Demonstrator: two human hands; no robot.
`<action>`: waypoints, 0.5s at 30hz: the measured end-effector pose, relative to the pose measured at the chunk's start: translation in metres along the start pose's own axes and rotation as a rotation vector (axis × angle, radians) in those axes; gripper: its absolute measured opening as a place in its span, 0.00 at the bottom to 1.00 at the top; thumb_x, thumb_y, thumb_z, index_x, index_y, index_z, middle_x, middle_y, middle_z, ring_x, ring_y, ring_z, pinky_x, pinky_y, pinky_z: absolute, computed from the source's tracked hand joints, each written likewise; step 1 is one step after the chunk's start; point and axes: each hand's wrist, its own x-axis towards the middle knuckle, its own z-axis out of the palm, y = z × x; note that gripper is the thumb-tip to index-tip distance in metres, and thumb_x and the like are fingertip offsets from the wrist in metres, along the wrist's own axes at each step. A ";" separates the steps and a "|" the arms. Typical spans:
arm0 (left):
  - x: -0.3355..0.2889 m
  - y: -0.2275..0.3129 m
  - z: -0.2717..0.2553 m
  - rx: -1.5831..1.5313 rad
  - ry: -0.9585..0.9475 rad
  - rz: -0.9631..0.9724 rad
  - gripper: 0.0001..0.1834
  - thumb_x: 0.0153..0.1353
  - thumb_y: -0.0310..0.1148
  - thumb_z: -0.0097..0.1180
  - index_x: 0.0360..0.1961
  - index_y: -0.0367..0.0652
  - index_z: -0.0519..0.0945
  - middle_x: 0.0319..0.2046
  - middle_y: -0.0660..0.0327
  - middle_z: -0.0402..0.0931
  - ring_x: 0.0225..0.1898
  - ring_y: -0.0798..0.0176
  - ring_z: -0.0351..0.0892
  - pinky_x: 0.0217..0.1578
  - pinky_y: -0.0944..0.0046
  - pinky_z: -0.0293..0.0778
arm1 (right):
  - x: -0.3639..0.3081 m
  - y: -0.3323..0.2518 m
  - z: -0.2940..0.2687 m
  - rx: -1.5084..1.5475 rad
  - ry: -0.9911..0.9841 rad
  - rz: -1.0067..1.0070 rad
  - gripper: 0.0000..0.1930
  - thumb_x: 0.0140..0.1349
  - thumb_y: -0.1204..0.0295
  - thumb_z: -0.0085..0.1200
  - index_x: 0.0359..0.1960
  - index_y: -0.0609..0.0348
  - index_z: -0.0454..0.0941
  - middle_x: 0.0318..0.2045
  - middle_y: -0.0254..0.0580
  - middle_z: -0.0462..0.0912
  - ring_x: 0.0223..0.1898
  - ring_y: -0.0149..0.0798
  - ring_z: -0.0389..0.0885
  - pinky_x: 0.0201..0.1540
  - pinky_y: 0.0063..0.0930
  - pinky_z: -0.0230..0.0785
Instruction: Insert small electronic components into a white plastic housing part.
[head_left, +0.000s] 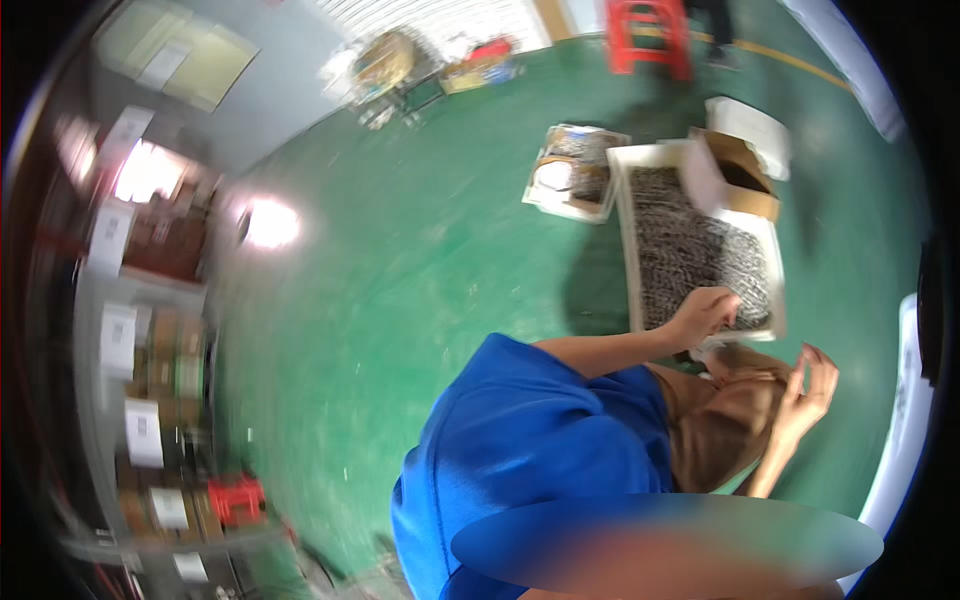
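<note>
My left hand (703, 314) is over the near edge of a white shallow tray (632, 260), its fingers curled in. Whatever is between them, if anything, is too small and blurred to make out. Many small dark and silvery pieces (680, 245) cover the tray's bottom. To the right, my right hand (812, 388) is raised above my brown trousers (725, 425), thumb and bent fingers apart, with nothing visible in them. A brown cardboard box (735, 175), its top open, rests on the tray's far right corner.
A smaller white tray (540, 195) with small parts and a round white item lies left of the big one. Behind the box is a white container (755, 130). Farther off stand a red stool (648, 40) and another person's leg (718, 30). Shelves with boxes (180, 350) line the left.
</note>
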 end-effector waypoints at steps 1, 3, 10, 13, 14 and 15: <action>0.001 0.002 -0.013 0.213 0.110 0.188 0.18 0.64 0.37 0.48 0.20 0.37 0.70 0.13 0.65 0.66 0.14 0.70 0.64 0.16 0.66 0.61 | 0.016 -0.007 0.011 0.012 -0.035 -0.054 0.07 0.60 0.75 0.48 0.35 0.64 0.77 0.36 0.46 0.78 0.41 0.47 0.74 0.47 0.38 0.66; -0.014 -0.018 -0.035 0.297 0.230 0.303 0.16 0.62 0.35 0.50 0.20 0.37 0.70 0.14 0.61 0.68 0.16 0.64 0.67 0.19 0.64 0.63 | 0.023 0.000 0.037 0.033 -0.144 -0.106 0.06 0.60 0.75 0.48 0.35 0.64 0.77 0.35 0.45 0.78 0.40 0.46 0.74 0.46 0.37 0.66; -0.025 -0.025 -0.071 0.628 0.322 0.421 0.13 0.58 0.34 0.54 0.22 0.38 0.69 0.17 0.51 0.71 0.23 0.45 0.72 0.24 0.54 0.67 | 0.058 0.016 0.140 0.116 -0.366 -0.284 0.08 0.59 0.76 0.49 0.39 0.63 0.76 0.37 0.45 0.78 0.40 0.48 0.75 0.44 0.35 0.67; -0.023 -0.033 -0.071 0.736 0.306 0.372 0.11 0.59 0.36 0.52 0.25 0.40 0.71 0.19 0.52 0.73 0.26 0.46 0.74 0.27 0.53 0.67 | 0.045 0.018 0.154 0.142 -0.659 0.069 0.13 0.59 0.74 0.51 0.46 0.61 0.74 0.40 0.47 0.78 0.41 0.48 0.76 0.44 0.35 0.68; -0.024 -0.030 -0.071 0.668 0.279 0.371 0.11 0.59 0.36 0.52 0.26 0.40 0.72 0.20 0.53 0.73 0.27 0.46 0.74 0.27 0.53 0.68 | 0.043 0.020 0.156 0.168 -0.567 -0.087 0.15 0.59 0.75 0.52 0.49 0.60 0.72 0.39 0.48 0.78 0.39 0.46 0.76 0.42 0.33 0.68; -0.024 -0.028 -0.070 0.599 0.253 0.372 0.11 0.59 0.36 0.52 0.27 0.40 0.73 0.21 0.53 0.73 0.28 0.47 0.75 0.28 0.53 0.68 | 0.041 0.023 0.156 0.193 -0.471 -0.242 0.18 0.58 0.75 0.53 0.51 0.59 0.70 0.39 0.49 0.78 0.36 0.44 0.76 0.41 0.31 0.69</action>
